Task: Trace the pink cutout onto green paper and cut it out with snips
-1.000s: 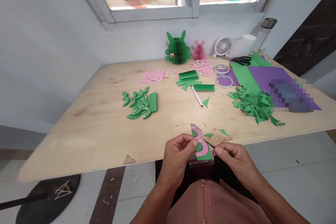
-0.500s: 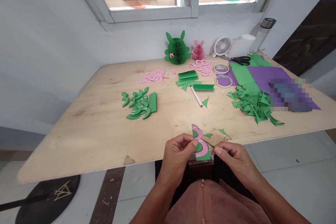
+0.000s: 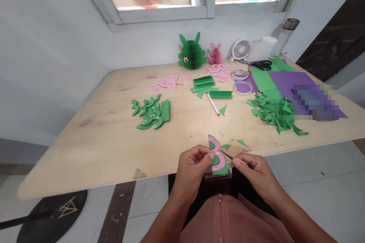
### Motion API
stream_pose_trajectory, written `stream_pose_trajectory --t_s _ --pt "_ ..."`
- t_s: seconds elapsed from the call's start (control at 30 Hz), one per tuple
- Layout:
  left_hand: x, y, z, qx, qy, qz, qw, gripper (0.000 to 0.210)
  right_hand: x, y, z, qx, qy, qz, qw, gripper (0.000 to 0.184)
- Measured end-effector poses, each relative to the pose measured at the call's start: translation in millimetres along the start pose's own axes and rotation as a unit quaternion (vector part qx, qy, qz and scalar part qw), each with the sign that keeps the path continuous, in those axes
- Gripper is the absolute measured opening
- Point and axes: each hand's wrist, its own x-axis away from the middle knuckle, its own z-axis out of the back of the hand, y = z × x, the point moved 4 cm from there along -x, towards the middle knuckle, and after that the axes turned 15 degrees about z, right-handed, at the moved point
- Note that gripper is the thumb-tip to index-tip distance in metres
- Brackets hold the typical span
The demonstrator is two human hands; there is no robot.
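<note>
My left hand (image 3: 194,165) pinches a green paper piece (image 3: 224,169) with a pink curved template (image 3: 221,161) on its face, outlined in dark. Two rounded lobes, one above the other, form the template's right edge. In my right hand (image 3: 251,167) are scissors (image 3: 226,154), of which only the slim dark blades show; the fingers hide the handles. The blade tips point left at the notch between the lobes. Small green offcuts (image 3: 226,147) lie on the table just beyond the paper.
Green cut-outs (image 3: 151,115) lie left on the wooden table (image 3: 99,152); green scraps (image 3: 275,112) are heaped right. Pink cut-outs (image 3: 167,82), a white pen (image 3: 213,104), tape rolls (image 3: 242,87) and black-handled scissors (image 3: 261,64) lie farther back. Paper figures (image 3: 192,55) and a fan (image 3: 241,49) stand by the wall.
The scissors' blades show more clearly at the template's notch, slightly shifted. Both hands and the paper stay almost in place.
</note>
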Motion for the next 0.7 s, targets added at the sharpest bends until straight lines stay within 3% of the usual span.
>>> stream_pose_trajectory --t_s 0.3,0.53,0.7 --pt "-1.9 -8.8 2.7 0.079 0.016 0.013 0.997 0.017 2.7 6.4 -1.2 -0.091 0.113 -0.011 0.989 0.035" --pt "1.3 -14.3 -1.5 0.102 0.015 0.003 0.995 0.017 -5.7 -4.0 -17.8 -0.120 0.113 -0.010 0.986 0.017" --pt "4.6 -14.2 -6.7 0.113 -0.007 0.009 0.994 0.015 -9.3 -6.4 -23.5 -0.125 0.107 -0.013 0.986 0.019"
